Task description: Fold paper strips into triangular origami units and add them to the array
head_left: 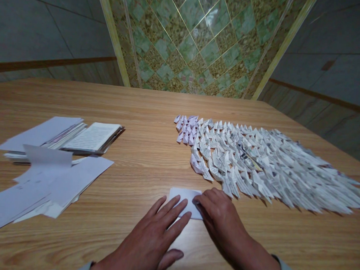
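A small folded sheet of white paper (187, 194) lies on the wooden table in front of me. Across its left part rest the spread fingertips of my left hand (153, 237), palm down. My right hand (224, 214) has its fingers curled together at the paper's right edge, pinching or pressing it there; the thumb is mostly hidden. Just beyond my right hand stand many small folded paper boats (253, 162) in close rows, mostly of printed paper. A few pale lilac boats (186, 129) sit at the far left end of these rows.
On the left lie loose white sheets (85, 174), some bent upward. Behind them are a stack of papers (49, 133) and a pile of printed pages (92, 137). The wooden table (139, 105) reaches back toward a tiled green and gold wall (190, 44).
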